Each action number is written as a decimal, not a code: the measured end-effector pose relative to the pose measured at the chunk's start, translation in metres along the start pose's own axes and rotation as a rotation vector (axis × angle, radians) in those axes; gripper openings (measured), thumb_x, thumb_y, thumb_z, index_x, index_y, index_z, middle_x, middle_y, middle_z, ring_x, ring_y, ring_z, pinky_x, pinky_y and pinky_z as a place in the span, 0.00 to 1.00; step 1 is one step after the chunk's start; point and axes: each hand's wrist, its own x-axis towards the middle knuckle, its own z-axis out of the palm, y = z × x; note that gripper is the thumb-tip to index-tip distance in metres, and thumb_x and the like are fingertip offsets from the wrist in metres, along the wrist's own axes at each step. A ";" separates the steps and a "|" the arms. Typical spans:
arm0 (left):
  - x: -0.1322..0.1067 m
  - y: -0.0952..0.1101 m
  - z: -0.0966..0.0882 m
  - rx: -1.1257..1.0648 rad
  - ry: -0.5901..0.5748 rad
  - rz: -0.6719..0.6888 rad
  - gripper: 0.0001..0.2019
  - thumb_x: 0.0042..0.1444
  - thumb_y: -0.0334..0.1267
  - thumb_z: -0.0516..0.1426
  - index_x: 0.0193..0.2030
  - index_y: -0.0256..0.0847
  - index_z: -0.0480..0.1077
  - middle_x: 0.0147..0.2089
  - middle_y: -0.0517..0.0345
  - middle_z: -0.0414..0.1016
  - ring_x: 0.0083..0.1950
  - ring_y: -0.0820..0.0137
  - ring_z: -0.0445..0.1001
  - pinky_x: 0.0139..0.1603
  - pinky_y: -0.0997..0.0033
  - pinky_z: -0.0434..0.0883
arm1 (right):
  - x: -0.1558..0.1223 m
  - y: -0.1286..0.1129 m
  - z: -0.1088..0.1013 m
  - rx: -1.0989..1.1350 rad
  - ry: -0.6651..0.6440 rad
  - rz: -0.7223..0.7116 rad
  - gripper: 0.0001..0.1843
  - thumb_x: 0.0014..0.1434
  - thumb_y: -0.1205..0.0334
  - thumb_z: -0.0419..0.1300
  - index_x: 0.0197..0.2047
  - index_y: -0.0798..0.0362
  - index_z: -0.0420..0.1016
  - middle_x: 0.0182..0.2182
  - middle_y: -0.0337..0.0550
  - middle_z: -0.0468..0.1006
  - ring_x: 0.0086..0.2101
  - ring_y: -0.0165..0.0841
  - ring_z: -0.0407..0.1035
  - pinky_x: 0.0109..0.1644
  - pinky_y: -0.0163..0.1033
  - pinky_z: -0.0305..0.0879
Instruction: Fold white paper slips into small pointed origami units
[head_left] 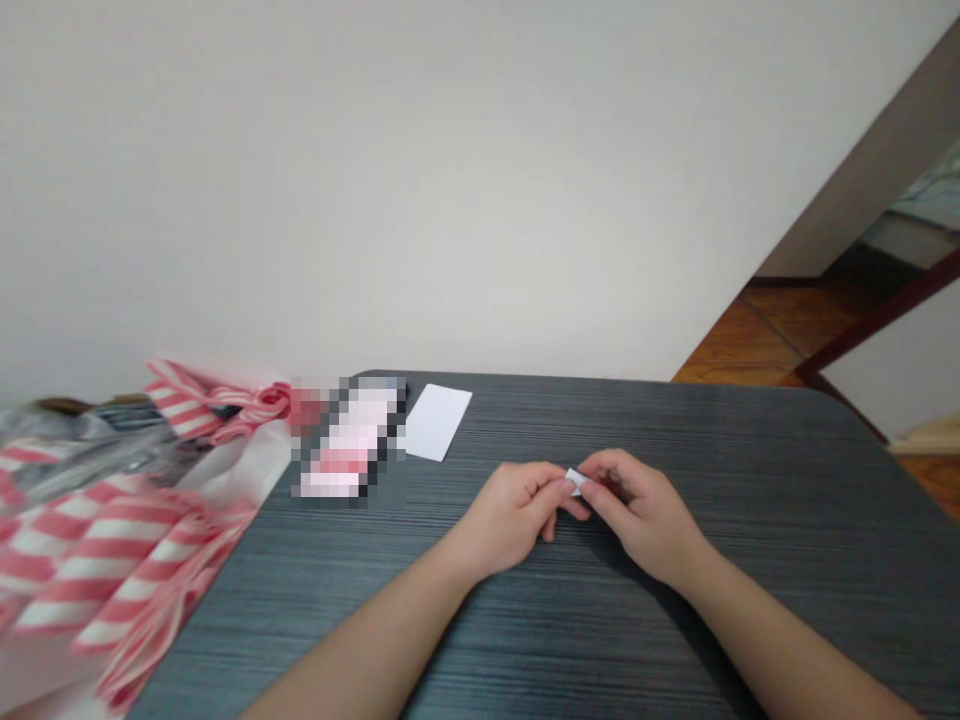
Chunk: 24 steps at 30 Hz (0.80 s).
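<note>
My left hand (pixel 517 512) and my right hand (pixel 637 505) meet over the middle of the dark grey table (pixel 750 480). Both pinch a small folded white paper piece (pixel 576 482) between thumb and fingertips, just above the tabletop. The fingers of each hand are curled closed around the paper, which hides most of it. A flat white paper sheet (pixel 438 421) lies farther back on the table, apart from the hands.
A blurred-out pink and white item (pixel 349 440) lies left of the white sheet. Red and white striped plastic bags (pixel 112 540) pile up at the table's left edge. A pale wall stands behind, and an orange tiled floor (pixel 772 330) shows at the right.
</note>
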 end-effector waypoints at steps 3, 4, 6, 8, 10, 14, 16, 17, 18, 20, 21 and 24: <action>0.000 0.001 -0.001 0.036 0.000 -0.003 0.18 0.66 0.44 0.50 0.34 0.37 0.78 0.20 0.62 0.70 0.22 0.74 0.66 0.26 0.77 0.63 | 0.002 -0.005 -0.002 -0.102 0.002 -0.008 0.08 0.64 0.60 0.58 0.35 0.52 0.74 0.26 0.38 0.74 0.27 0.31 0.68 0.32 0.35 0.62; 0.000 0.002 -0.001 0.047 0.000 -0.003 0.19 0.66 0.44 0.50 0.34 0.37 0.78 0.20 0.62 0.70 0.22 0.74 0.67 0.26 0.77 0.63 | 0.003 -0.007 -0.003 -0.135 0.002 -0.010 0.10 0.64 0.60 0.58 0.32 0.52 0.74 0.24 0.38 0.73 0.26 0.31 0.67 0.31 0.35 0.61; 0.000 0.003 -0.001 0.055 0.000 -0.003 0.19 0.66 0.44 0.50 0.34 0.37 0.78 0.20 0.61 0.70 0.23 0.74 0.67 0.27 0.77 0.63 | 0.004 -0.010 -0.004 -0.180 0.000 -0.006 0.13 0.64 0.60 0.57 0.27 0.52 0.72 0.22 0.36 0.71 0.24 0.30 0.65 0.30 0.34 0.59; 0.000 0.005 -0.001 0.052 0.002 -0.003 0.19 0.65 0.44 0.50 0.33 0.37 0.78 0.20 0.61 0.70 0.22 0.74 0.66 0.26 0.77 0.63 | 0.004 -0.010 -0.004 -0.195 0.000 0.002 0.14 0.64 0.60 0.57 0.26 0.52 0.71 0.20 0.35 0.70 0.23 0.29 0.64 0.28 0.34 0.58; 0.000 0.006 0.000 0.050 0.009 -0.010 0.19 0.65 0.44 0.50 0.32 0.37 0.78 0.19 0.62 0.70 0.22 0.74 0.66 0.26 0.77 0.63 | 0.004 -0.010 -0.004 -0.195 0.003 0.009 0.15 0.64 0.60 0.57 0.25 0.52 0.70 0.20 0.35 0.70 0.22 0.29 0.63 0.28 0.34 0.58; 0.000 0.006 0.000 0.070 0.040 -0.009 0.19 0.65 0.46 0.51 0.33 0.38 0.78 0.19 0.62 0.69 0.22 0.74 0.66 0.26 0.77 0.62 | 0.004 -0.009 -0.003 -0.181 0.004 0.025 0.14 0.64 0.60 0.57 0.26 0.52 0.70 0.20 0.34 0.69 0.22 0.29 0.63 0.28 0.33 0.58; 0.000 0.005 0.000 0.069 0.046 -0.009 0.18 0.64 0.46 0.52 0.33 0.38 0.78 0.20 0.62 0.69 0.22 0.74 0.66 0.26 0.77 0.62 | 0.004 -0.009 -0.004 -0.184 0.009 0.034 0.14 0.64 0.60 0.57 0.26 0.52 0.70 0.19 0.34 0.69 0.22 0.29 0.62 0.27 0.33 0.58; 0.000 0.004 0.000 0.064 0.045 -0.012 0.18 0.64 0.45 0.52 0.33 0.38 0.77 0.20 0.62 0.69 0.22 0.75 0.66 0.26 0.77 0.62 | 0.004 -0.009 -0.004 -0.186 0.013 0.040 0.14 0.64 0.60 0.56 0.26 0.52 0.70 0.20 0.34 0.69 0.22 0.29 0.62 0.27 0.33 0.58; 0.000 0.004 0.001 0.058 0.042 -0.017 0.17 0.64 0.45 0.52 0.32 0.38 0.77 0.20 0.62 0.69 0.22 0.75 0.66 0.25 0.78 0.62 | 0.004 -0.009 -0.004 -0.187 0.017 0.046 0.14 0.64 0.61 0.56 0.26 0.52 0.70 0.20 0.34 0.69 0.22 0.29 0.63 0.27 0.33 0.58; 0.000 0.004 0.001 0.052 0.041 -0.021 0.17 0.64 0.44 0.53 0.30 0.38 0.76 0.20 0.63 0.69 0.22 0.75 0.66 0.25 0.78 0.62 | 0.004 -0.009 -0.005 -0.188 0.027 0.055 0.14 0.64 0.61 0.56 0.26 0.52 0.69 0.20 0.34 0.69 0.22 0.28 0.63 0.27 0.33 0.57; 0.000 0.004 0.002 0.051 0.044 -0.020 0.17 0.64 0.44 0.53 0.30 0.38 0.75 0.19 0.63 0.68 0.22 0.76 0.65 0.25 0.78 0.62 | 0.004 -0.009 -0.005 -0.189 0.027 0.057 0.14 0.64 0.61 0.56 0.26 0.52 0.69 0.20 0.34 0.69 0.22 0.28 0.63 0.27 0.33 0.57; 0.000 0.005 0.002 0.056 0.052 -0.021 0.17 0.64 0.43 0.53 0.28 0.38 0.74 0.19 0.64 0.68 0.21 0.76 0.64 0.25 0.79 0.61 | 0.004 -0.009 -0.004 -0.187 0.020 0.056 0.14 0.64 0.60 0.56 0.26 0.52 0.69 0.19 0.33 0.69 0.21 0.28 0.62 0.26 0.33 0.57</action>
